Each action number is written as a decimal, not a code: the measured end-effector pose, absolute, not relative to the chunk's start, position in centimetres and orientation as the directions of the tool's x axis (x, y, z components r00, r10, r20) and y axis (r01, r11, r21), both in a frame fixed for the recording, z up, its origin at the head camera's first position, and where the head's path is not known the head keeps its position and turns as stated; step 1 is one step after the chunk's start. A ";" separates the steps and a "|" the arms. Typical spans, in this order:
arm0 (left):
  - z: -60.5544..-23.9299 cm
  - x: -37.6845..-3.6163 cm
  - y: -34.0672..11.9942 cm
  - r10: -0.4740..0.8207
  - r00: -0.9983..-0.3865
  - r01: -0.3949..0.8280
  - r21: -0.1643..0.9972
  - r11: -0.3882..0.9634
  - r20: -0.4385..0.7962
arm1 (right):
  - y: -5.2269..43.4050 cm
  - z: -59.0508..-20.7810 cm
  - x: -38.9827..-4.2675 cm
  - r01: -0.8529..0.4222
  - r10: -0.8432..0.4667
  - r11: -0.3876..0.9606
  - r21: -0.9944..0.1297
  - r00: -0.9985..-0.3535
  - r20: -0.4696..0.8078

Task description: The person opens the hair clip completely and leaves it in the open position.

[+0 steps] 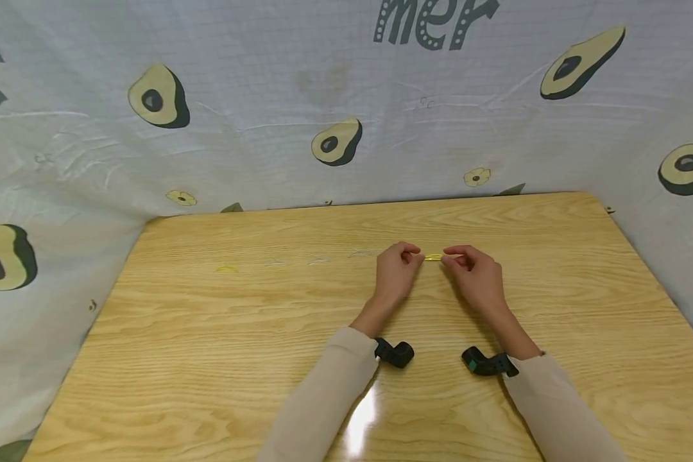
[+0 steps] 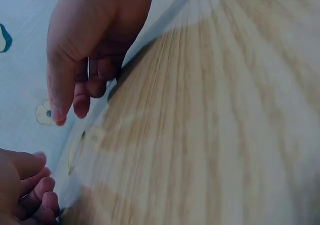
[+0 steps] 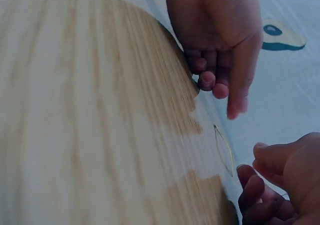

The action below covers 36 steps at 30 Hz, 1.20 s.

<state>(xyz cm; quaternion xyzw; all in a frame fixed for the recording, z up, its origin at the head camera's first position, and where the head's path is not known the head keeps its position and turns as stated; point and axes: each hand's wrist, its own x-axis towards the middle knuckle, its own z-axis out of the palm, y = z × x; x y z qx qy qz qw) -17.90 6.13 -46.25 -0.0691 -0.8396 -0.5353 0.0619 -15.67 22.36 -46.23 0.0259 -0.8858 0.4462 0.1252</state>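
A thin, narrow yellow loop (image 1: 433,257) with pointed ends lies on the wooden table. It shows as a slim outline in the left wrist view and the right wrist view, where the loop (image 3: 224,150) sits between both hands. My left hand (image 1: 397,269) is at its left end, fingers loosely bent, thumb pointing down toward it. At the opposite end, my right hand (image 1: 476,276) mirrors this pose. Both wrist views show a small gap between the fingertips and the loop, with nothing held in either hand.
Left of my hands, a spaced row holds three pale, thin pieces (image 1: 319,260) and another yellow piece (image 1: 227,269) at its far end. A white sheet printed with avocados (image 1: 337,141) hangs behind the table (image 1: 208,359) and along its sides. Each wrist wears a black camera.
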 end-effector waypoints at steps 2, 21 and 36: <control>-46.4 -18.2 6.2 0.052 -0.983 0.178 0.869 0.462 0.174 | 22.5 -46.5 -15.9 -0.172 0.049 0.600 -0.781 -0.967 0.251; -46.4 -19.2 6.1 0.098 -0.985 0.170 0.768 0.618 0.139 | 22.4 -47.1 -17.1 -0.175 0.020 0.684 -0.708 -0.966 0.258; -46.4 -19.2 6.3 0.080 -0.986 0.167 0.792 0.587 0.149 | 23.1 -46.4 -17.1 -0.158 -0.097 0.690 -0.706 -0.987 0.126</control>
